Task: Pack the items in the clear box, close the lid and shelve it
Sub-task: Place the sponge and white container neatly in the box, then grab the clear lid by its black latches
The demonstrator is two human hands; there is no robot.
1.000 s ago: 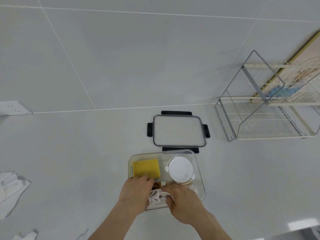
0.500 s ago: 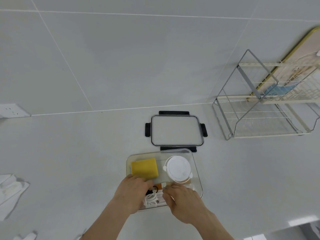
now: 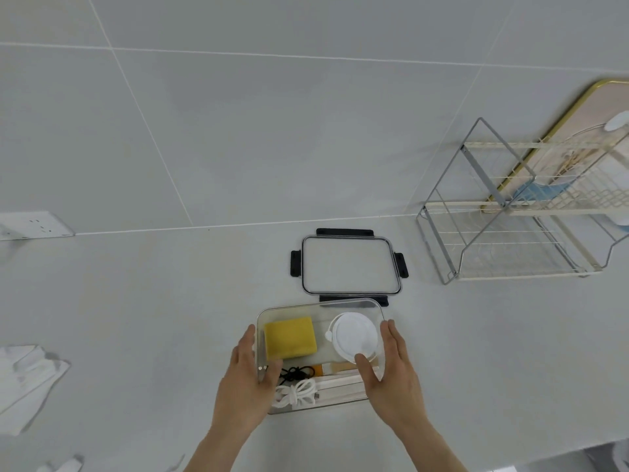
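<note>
The clear box [image 3: 320,306] sits on the white counter in front of me, without its lid. Inside lie a yellow sponge [image 3: 290,337], a round white container [image 3: 354,336], a black cord [image 3: 295,372], a coiled white cable [image 3: 295,394] and pale sticks [image 3: 340,383]. My left hand [image 3: 246,379] grips the box's left wall, thumb inside. My right hand [image 3: 391,369] grips the right wall, thumb over the rim beside the white container. The lid [image 3: 350,265], clear with black latches, lies flat just behind the box.
A wire shelf rack [image 3: 510,233] stands at the right against the wall, with a gold-framed board [image 3: 578,137] behind it. A wall socket [image 3: 34,224] is at the left. Crumpled white cloth [image 3: 23,379] lies at the left edge.
Both hands have come out of the box's front part, where they were arranging the cables, and now hold its left and right walls. The cables and sticks are uncovered.
</note>
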